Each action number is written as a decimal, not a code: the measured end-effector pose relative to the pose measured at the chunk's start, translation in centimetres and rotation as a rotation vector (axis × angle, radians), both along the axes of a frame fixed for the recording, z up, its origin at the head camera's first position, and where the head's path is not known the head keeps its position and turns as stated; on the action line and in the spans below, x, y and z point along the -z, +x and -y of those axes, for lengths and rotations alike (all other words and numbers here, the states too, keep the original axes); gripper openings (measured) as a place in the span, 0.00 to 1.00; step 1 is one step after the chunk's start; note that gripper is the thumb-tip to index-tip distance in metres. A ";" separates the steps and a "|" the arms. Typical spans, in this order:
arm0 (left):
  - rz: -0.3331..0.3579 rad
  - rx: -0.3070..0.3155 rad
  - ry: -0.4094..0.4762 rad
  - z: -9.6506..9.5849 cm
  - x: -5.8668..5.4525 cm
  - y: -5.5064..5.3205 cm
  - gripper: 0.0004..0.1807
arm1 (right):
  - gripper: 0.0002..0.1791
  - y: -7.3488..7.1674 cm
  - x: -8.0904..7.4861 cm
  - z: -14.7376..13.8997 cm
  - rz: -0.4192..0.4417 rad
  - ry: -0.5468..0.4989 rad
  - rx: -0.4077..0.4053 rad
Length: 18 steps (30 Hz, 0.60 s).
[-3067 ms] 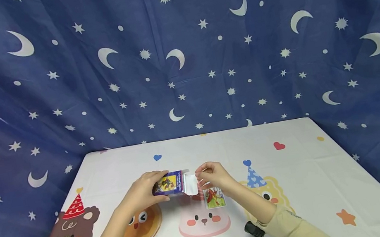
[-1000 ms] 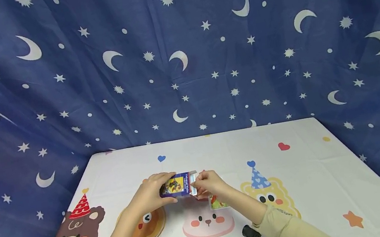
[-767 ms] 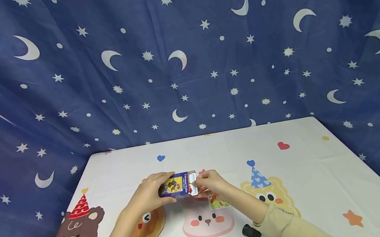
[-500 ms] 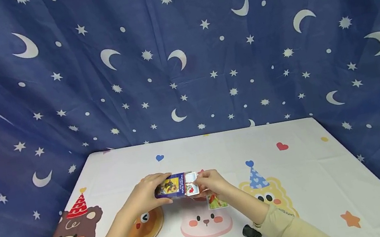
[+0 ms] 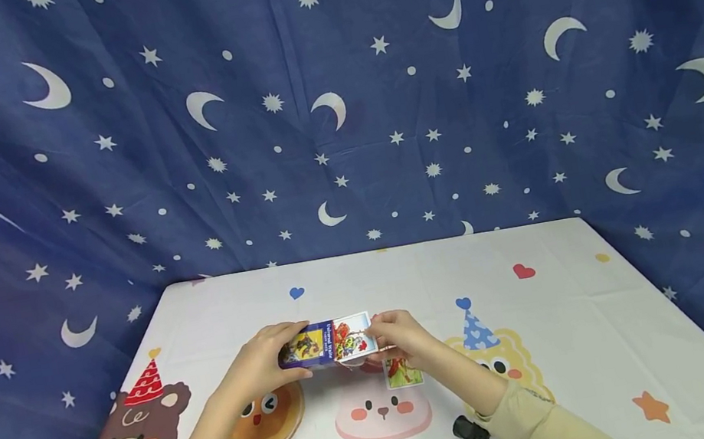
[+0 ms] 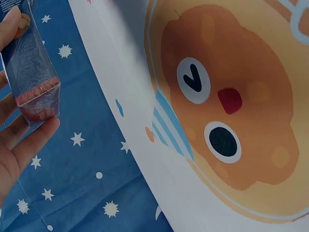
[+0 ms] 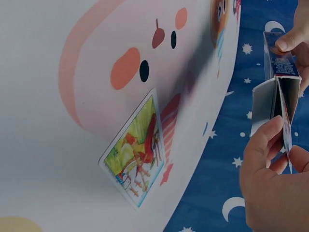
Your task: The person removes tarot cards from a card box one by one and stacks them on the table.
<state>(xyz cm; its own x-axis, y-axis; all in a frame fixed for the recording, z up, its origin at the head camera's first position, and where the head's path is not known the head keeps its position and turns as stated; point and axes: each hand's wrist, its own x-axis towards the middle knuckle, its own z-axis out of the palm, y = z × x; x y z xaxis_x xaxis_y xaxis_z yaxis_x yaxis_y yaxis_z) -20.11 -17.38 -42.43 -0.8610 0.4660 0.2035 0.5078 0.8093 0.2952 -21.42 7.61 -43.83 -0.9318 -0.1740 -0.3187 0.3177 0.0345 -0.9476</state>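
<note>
My left hand [image 5: 264,360] grips a dark blue tarot card box [image 5: 306,346] by its closed end, thumb on the near side. In the left wrist view the box [image 6: 31,72] has a clear wrap and a reddish end. Out of its open right end juts a picture card [image 5: 353,336], whose outer edge my right hand [image 5: 403,337] pinches. In the right wrist view the card [image 7: 286,125] appears edge-on between thumb and fingers, beside the opened flap [image 7: 263,106]. Another tarot card [image 5: 403,372] lies face up on the table below my right hand.
A white cloth printed with cartoon animals covers the table [image 5: 574,337]. Behind it hangs a dark blue curtain [image 5: 344,174] with stars and moons. Black wrist cameras [image 5: 471,430] sit at both wrists.
The picture card has slid rightward out of the box, with more of its face now showing. My left hand and the box have shifted left; my right hand has moved slightly right.
</note>
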 end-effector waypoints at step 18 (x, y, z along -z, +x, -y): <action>-0.006 -0.038 0.003 1.2 -0.1 0.2 0.42 | 0.18 -0.3 -0.4 -2.3 -0.076 -0.081 -0.045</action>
